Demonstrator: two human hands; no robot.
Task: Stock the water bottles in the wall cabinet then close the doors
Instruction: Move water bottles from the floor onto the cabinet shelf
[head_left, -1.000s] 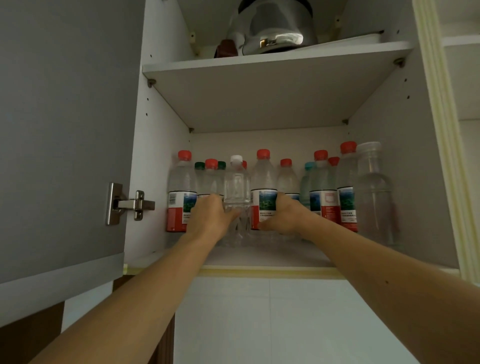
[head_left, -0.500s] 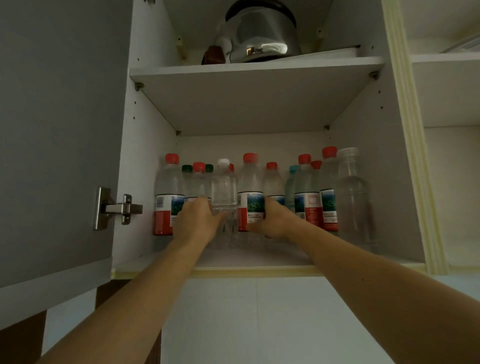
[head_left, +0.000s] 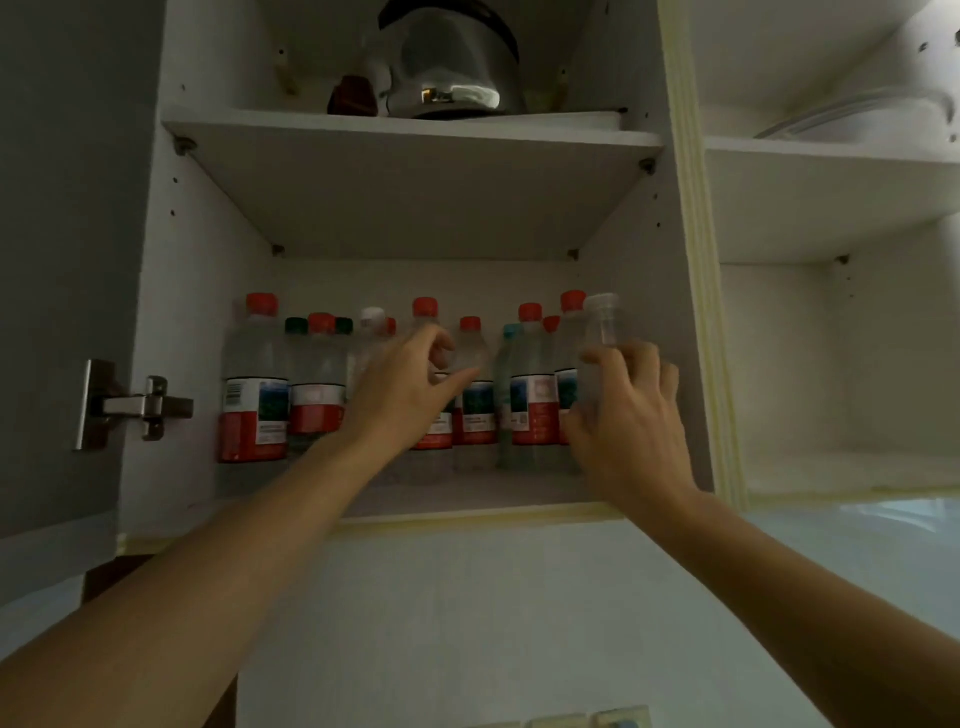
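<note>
Several water bottles stand in a row on the lower shelf (head_left: 467, 501) of the open wall cabinet, most with red caps and red labels; the leftmost (head_left: 254, 384) is by the side wall. A clear bottle with a white cap (head_left: 372, 318) shows behind my left hand (head_left: 410, 387), which hovers before the middle bottles with fingers loosely curled and nothing in it. My right hand (head_left: 628, 415) grips a clear unlabelled bottle with a clear cap (head_left: 602, 325) at the row's right end, hiding its lower part.
The grey cabinet door (head_left: 67, 260) stands open at the left on a metal hinge (head_left: 140, 405). A steel kettle (head_left: 452, 62) sits on the upper shelf. Another open compartment (head_left: 831, 364) lies to the right. White wall tiles run below the cabinet.
Both hands left the white-capped bottle in the middle. My left hand lifted and drew back; my right hand moved right and took hold of the clear bottle at the end.
</note>
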